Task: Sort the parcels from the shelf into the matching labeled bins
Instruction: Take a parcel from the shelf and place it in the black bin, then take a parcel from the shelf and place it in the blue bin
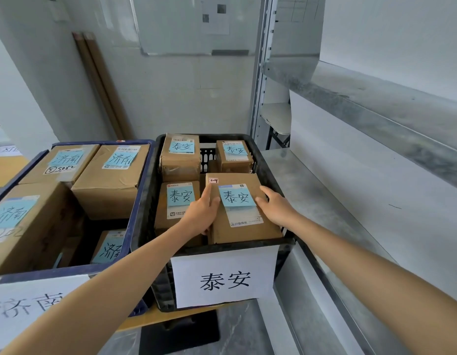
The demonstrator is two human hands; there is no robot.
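A black crate (pixel 145 208) with a white sign reading 泰安 (pixel 223 280) holds several cardboard parcels with blue 泰安 notes. The front-right parcel (pixel 244 226) lies flat in the crate, on top of the others. My left hand (pixel 200 213) holds its left edge, thumb on the top face and index finger stretched along the edge. My right hand (pixel 274 204) lies on the parcel's top right edge with its fingers straight. To the left, a blue crate (pixel 139 198) with a 济南 sign (pixel 30 303) holds several parcels with 济南 notes.
A grey metal shelf (pixel 322 201) runs along the right, its lower board level with the black crate's rim, with another board (pixel 391 103) above. Both crates stand on a low wooden top (pixel 155 320). A white wall and whiteboard (pixel 194 26) are behind.
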